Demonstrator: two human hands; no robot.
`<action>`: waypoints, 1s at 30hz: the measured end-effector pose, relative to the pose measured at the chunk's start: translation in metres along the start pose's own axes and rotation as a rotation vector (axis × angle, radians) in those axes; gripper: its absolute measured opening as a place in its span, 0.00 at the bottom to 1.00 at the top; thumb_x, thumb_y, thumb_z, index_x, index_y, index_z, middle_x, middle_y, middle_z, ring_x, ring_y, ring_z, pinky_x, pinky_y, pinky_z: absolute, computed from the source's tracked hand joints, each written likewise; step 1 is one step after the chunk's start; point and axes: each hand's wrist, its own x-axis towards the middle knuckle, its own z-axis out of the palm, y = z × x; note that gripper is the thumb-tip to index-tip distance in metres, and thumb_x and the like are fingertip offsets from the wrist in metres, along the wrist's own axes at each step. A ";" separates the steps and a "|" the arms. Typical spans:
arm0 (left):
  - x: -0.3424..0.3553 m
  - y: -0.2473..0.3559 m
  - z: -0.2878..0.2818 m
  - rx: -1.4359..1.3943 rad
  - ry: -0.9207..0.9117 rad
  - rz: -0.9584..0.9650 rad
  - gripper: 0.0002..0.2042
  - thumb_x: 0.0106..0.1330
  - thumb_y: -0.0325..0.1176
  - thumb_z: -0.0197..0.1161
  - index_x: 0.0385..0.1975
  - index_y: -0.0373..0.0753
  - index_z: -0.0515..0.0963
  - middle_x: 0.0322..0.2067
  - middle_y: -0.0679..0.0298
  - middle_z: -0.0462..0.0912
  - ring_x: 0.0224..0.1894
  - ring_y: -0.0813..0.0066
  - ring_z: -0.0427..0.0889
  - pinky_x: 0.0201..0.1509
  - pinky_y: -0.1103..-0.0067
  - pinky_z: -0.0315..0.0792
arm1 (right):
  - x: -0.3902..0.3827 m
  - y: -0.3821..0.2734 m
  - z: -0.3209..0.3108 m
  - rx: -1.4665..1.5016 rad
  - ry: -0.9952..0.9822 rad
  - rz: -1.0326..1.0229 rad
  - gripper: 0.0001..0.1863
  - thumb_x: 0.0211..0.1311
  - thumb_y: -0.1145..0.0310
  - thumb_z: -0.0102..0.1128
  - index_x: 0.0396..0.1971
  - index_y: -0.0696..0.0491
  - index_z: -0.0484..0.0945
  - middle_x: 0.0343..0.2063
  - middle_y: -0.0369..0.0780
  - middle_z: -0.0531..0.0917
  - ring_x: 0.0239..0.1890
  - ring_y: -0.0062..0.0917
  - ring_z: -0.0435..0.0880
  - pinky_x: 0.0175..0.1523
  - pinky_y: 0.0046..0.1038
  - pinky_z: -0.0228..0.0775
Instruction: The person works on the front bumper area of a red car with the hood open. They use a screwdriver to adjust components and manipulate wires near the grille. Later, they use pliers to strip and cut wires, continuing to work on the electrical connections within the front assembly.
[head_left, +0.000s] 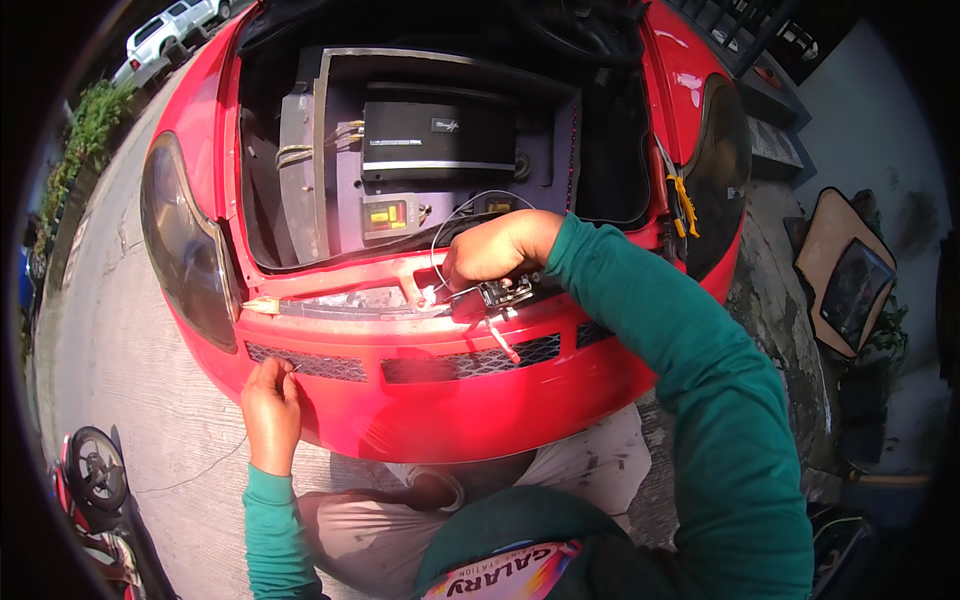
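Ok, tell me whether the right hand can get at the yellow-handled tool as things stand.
Probably yes: the yellow-handled tool lies uncovered beside the tinted lamp on the right, with nothing seen blocking the way, though the right hand would likely have to leave the metal mechanism first.

Upper left: white vehicle (175, 32), standing on the far side of the pavement (110, 270). Below it, greenery (88, 125) runs along the pavement's edge. Lower left: motorbike (82, 500), red and black, partly cut off by the rim of view; its dark spoked wheel (98, 468) is visible. Upper right: grey steps (775, 150) beside a pale grey wall (890, 110). Right: tan board (830, 230) with rounded corners and a dark panel (860, 290) set against its face; whether fixed could not be determined. Green leaves (890, 335) show just beside the board.
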 end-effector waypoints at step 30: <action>0.003 -0.003 0.005 -0.075 0.078 0.053 0.04 0.60 0.19 0.62 0.34 0.30 0.78 0.36 0.49 0.76 0.37 0.49 0.82 0.41 0.63 0.77 | 0.046 -0.024 0.018 0.101 -0.259 0.144 0.09 0.63 0.62 0.62 0.29 0.51 0.80 0.27 0.30 0.76 0.29 0.17 0.72 0.37 0.29 0.65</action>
